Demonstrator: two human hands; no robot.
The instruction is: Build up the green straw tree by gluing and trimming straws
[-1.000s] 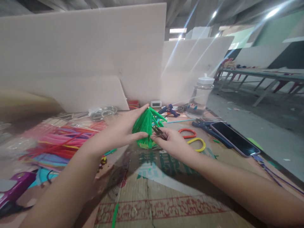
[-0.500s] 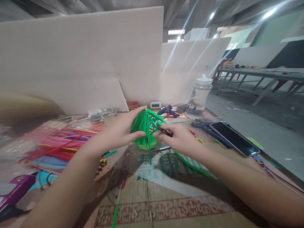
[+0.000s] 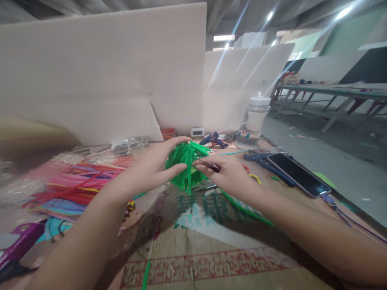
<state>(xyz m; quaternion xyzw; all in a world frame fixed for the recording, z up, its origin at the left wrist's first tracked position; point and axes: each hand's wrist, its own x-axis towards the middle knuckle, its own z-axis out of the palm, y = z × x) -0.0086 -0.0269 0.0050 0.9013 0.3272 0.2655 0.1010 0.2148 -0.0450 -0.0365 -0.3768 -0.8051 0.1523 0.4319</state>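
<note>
A green cone-shaped piece made of pipe cleaners [image 3: 189, 167] stands over the middle of the table, its strands hanging down from a peak. My left hand [image 3: 165, 161] is wrapped round its left side and top, the thumb pressed across the front strands. In my right hand [image 3: 225, 169] is a slim dark tool with a thin metal tip, perhaps tweezers [image 3: 211, 164]; its tip points at the strands on the right side. My fingers hide part of the tool. A long green pipe cleaner [image 3: 246, 211] lies below my right hand.
Bundled coloured pipe cleaners [image 3: 81, 179] lie on the left, with a purple glue gun [image 3: 22, 245] nearer. Behind the work are a blue glue gun [image 3: 214, 139], a small white clock [image 3: 197, 132] and a water bottle [image 3: 253, 121]. A phone [image 3: 298, 174] rests over blue pliers [image 3: 269, 163] at right.
The green piece has turned or tipped slightly, so its front strands hang lower and closer together. The dark tool's tip shows more clearly now. Both hands have stayed nearly in place.
</note>
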